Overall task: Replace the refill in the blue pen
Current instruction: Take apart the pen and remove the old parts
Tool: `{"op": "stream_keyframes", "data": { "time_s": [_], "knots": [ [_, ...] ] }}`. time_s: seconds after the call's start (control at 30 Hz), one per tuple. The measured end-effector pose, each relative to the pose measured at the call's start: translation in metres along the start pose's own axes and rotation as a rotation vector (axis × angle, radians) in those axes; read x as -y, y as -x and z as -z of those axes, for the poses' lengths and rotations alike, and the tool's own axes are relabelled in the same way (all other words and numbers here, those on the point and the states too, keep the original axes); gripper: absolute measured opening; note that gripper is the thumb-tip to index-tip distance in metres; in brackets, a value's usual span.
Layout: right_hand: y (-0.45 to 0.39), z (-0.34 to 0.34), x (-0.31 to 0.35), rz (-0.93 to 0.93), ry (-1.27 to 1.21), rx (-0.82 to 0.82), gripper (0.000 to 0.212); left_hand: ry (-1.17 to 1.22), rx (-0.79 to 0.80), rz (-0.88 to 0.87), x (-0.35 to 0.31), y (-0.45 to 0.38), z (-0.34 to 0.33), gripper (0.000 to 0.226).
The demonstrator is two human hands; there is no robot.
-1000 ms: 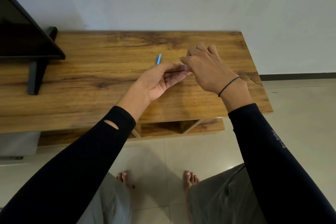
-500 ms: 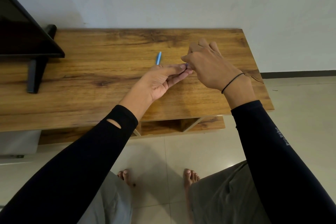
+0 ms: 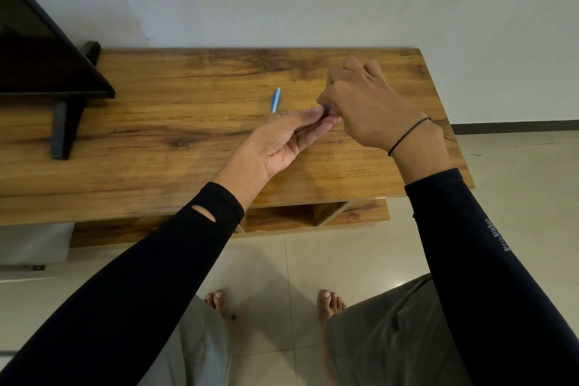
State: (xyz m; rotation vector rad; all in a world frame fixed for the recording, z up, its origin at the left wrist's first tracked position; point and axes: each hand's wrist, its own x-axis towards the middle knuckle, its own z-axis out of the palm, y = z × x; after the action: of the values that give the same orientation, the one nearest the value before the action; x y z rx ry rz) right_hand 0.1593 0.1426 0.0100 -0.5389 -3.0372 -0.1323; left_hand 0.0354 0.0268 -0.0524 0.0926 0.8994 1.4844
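Note:
A light blue pen piece lies on the wooden table, just beyond my left thumb. My left hand is held palm up over the table, its thumb and fingers pinched on a small bluish pen part. My right hand meets it from the right, knuckles up, fingertips closed on the same part. Most of that part is hidden between the fingers, so I cannot tell its shape or whether a refill is in it.
A black TV screen on a dark stand occupies the table's left end. A lower shelf shows under the tabletop. The table's right edge is close to my right wrist. My bare feet stand on the tiled floor.
Both hands stay joined over the table and have shifted only slightly. The blue piece on the table has not moved.

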Motion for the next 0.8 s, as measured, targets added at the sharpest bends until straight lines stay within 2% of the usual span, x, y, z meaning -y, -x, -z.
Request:
{"op": "stream_keyframes", "data": {
  "time_s": [0.17, 0.3, 0.37, 0.57, 0.8],
  "knots": [
    [-0.001, 0.008, -0.004, -0.022, -0.013, -0.006, 0.028, 0.098, 0.011, -0.039, 0.003, 0.0, -0.006, 0.04],
    [0.0, 0.009, -0.002, -0.014, -0.003, 0.013, 0.029, 0.093, 0.008, -0.033, 0.004, 0.0, -0.007, 0.037],
    [0.001, 0.011, -0.002, -0.01, 0.01, 0.016, 0.027, 0.102, 0.014, -0.025, 0.005, 0.002, -0.009, 0.043],
    [0.0, 0.017, 0.001, 0.0, 0.002, 0.001, 0.027, 0.203, 0.026, -0.017, 0.01, 0.003, -0.015, 0.082],
    [-0.001, 0.018, -0.002, 0.017, -0.02, -0.011, 0.026, 0.235, 0.008, -0.045, 0.014, 0.004, -0.018, 0.091]
  ]
}}
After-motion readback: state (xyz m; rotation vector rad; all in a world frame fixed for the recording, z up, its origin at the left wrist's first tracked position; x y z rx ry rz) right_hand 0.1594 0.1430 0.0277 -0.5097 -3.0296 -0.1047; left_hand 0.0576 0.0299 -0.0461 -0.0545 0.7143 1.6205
